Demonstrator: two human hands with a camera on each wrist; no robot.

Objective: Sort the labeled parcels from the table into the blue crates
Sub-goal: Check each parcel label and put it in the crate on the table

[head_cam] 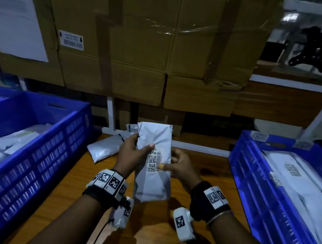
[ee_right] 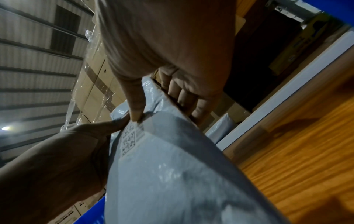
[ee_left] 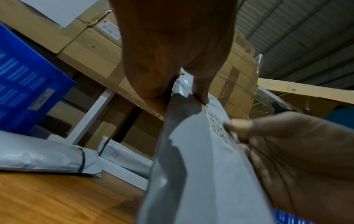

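Both hands — left hand [head_cam: 131, 154], right hand [head_cam: 181, 168] — hold a grey plastic labelled parcel [head_cam: 153, 162] upright above the wooden table [head_cam: 65, 187], fingers clamped on its edges.

Both forearms are bare, with no sleeves. The left wrist [head_cam: 108, 184] wears a black strap ringed by white blocks printed with black square marker codes. Below it hangs a white camera unit [head_cam: 123, 213] bearing another marker, and a thin black cable [head_cam: 98, 234] trails from it. The right wrist [head_cam: 209, 202] wears a wide black band with the same white marker blocks, plus a thin metal bangle [head_cam: 218, 217]. A white camera housing [head_cam: 182, 224] with a marker hangs beneath. The right thumb [head_cam: 162, 166] has a yellowish tip.
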